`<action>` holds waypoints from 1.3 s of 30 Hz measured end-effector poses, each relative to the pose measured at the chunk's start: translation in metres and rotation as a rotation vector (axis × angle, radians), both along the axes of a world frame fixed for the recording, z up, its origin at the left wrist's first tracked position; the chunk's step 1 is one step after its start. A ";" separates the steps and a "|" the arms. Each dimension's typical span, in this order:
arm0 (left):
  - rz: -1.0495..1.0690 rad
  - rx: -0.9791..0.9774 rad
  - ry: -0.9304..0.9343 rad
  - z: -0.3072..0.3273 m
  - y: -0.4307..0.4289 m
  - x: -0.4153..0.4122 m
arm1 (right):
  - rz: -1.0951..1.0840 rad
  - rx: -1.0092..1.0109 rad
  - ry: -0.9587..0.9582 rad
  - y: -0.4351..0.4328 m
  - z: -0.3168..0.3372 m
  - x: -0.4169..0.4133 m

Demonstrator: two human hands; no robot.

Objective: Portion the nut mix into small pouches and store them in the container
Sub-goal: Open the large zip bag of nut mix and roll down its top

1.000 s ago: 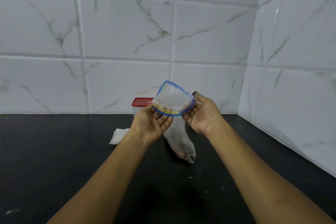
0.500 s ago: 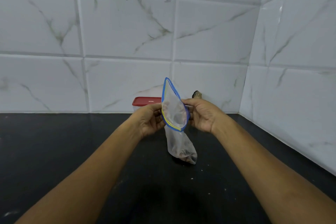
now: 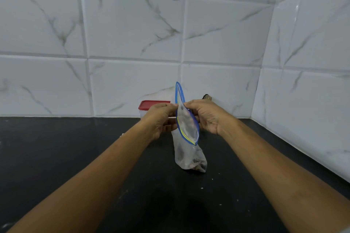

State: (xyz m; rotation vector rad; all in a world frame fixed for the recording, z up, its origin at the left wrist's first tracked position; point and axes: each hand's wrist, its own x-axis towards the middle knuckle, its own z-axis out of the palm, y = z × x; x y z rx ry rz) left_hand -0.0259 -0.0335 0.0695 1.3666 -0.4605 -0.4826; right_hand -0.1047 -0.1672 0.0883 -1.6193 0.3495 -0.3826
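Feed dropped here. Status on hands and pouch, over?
Left hand, right hand pinching zip pouch at its mouth. Nuts at its bottom. Red-lidded container behind, nothing blocking.

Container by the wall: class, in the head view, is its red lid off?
No, the red lid sits on the container by the wall, behind the left hand that pinches the pouch.

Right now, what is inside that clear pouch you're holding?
Through the clear plastic of the pouch, dark bits of nut mix show, gathered at its bottom. Which nuts, I cannot tell. The left hand and right hand pinch its blue-edged mouth and cover part of it.
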 end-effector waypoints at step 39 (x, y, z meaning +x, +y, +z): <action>-0.024 0.021 0.104 0.045 0.001 0.037 | -0.054 0.114 -0.019 -0.014 0.032 0.022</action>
